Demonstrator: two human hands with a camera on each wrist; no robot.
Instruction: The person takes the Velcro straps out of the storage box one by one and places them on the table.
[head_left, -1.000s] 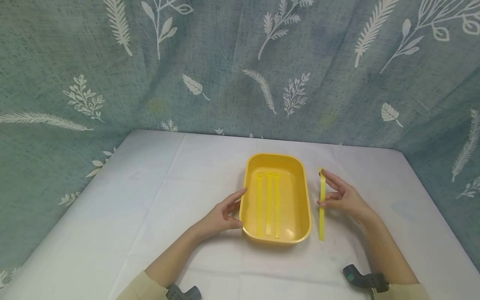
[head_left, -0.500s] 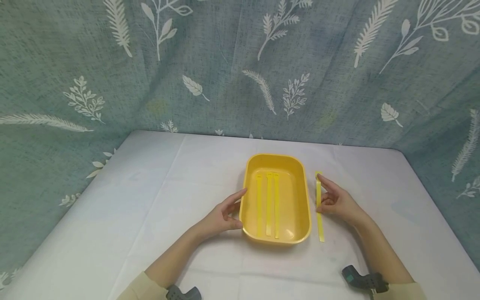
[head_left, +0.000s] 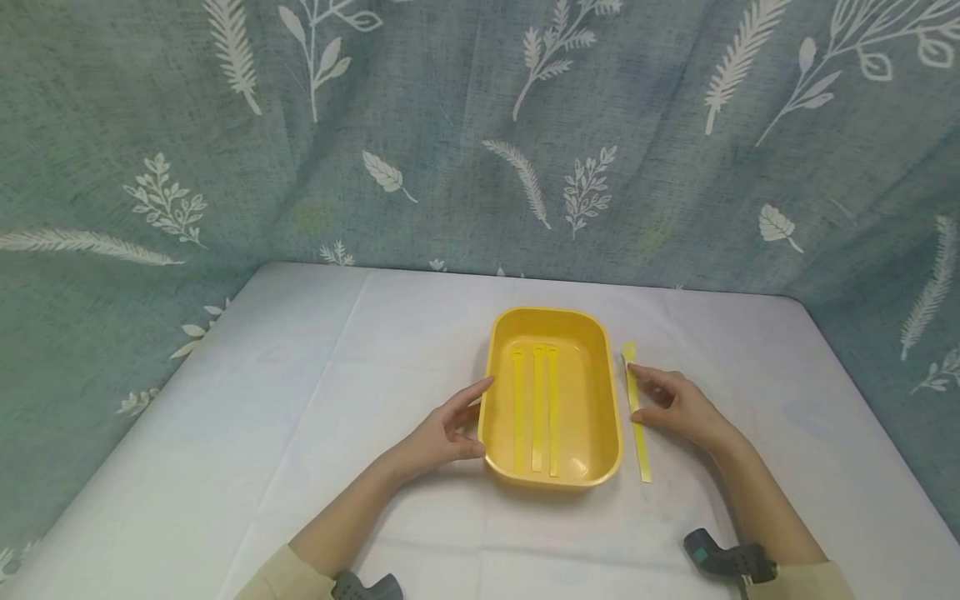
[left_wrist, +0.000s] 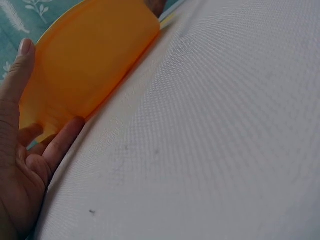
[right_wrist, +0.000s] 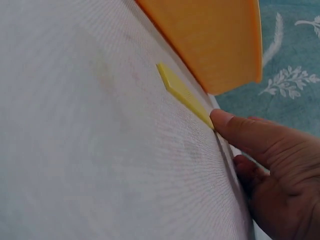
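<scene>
Lying flat just right of the yellow tray [head_left: 609, 392], one loose yellow strip [head_left: 636, 417] sits under the right hand [head_left: 678, 406] — fingers pressing it to the white surface [head_left: 300, 400], no longer lifting it. Three strips [head_left: 536, 408] lie inside the tray. The left hand [head_left: 442, 429] cups the tray's left wall, fingers spread — open surface lies left and right.

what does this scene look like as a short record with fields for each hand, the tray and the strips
left hand: left hand rests against the left wall of the yellow tray, fingers relaxed
right hand: right hand has its fingertips on the loose yellow strip
tray: on the white tablecloth, holding three yellow strips side by side
loose strip: flat on the cloth, right of the tray, outside it
backdrop: teal leaf-print curtain
</scene>
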